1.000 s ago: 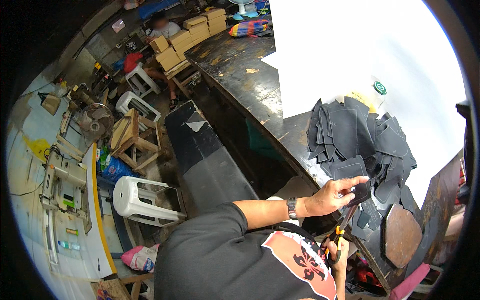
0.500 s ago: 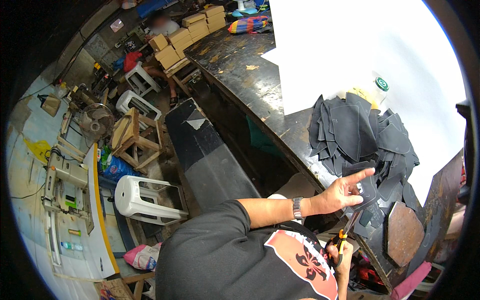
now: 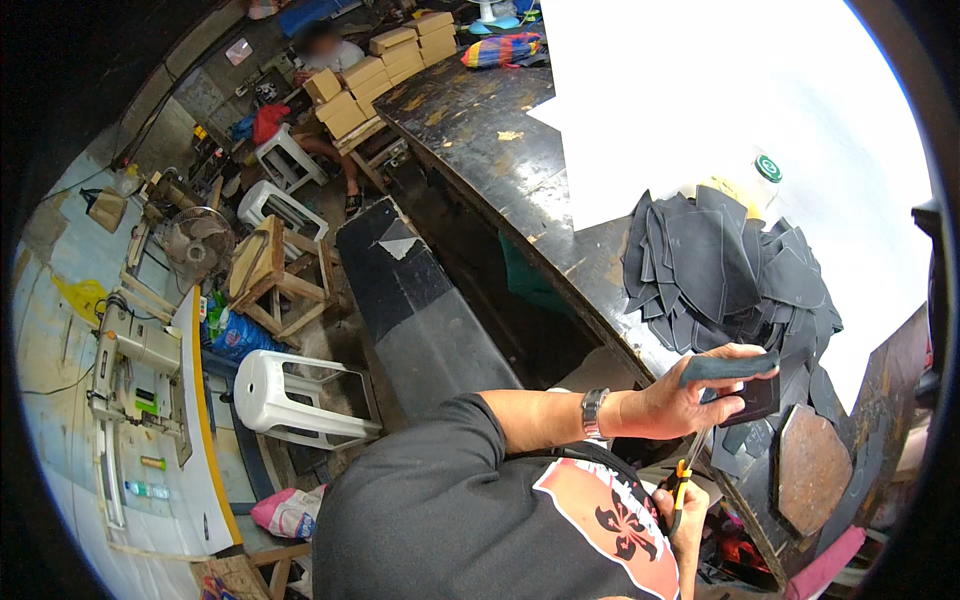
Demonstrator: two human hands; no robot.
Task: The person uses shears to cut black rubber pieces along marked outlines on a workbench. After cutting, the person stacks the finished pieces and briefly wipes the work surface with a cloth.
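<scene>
"How far along?"
"Black, flat, leather-like pieces (image 3: 700, 250) lie heaped near the long edge of the dark worktop (image 3: 470, 145); which are finished, I can't tell. By that edge, the half-closed left hand (image 3: 665, 400) pinches a dark, flexible piece (image 3: 730, 368); the curled right hand (image 3: 690, 512) grips yellow-and-black-handled metal scissors (image 3: 683, 482)."
"Changed?"
"The held piece, flatter earlier, now curves upward."

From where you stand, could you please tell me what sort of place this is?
Probably a sewing workshop, judging by the beige metal sewing machine at left, the heap of flat black cut pieces, and the metal scissors with black-and-yellow handles in the right hand.
</scene>
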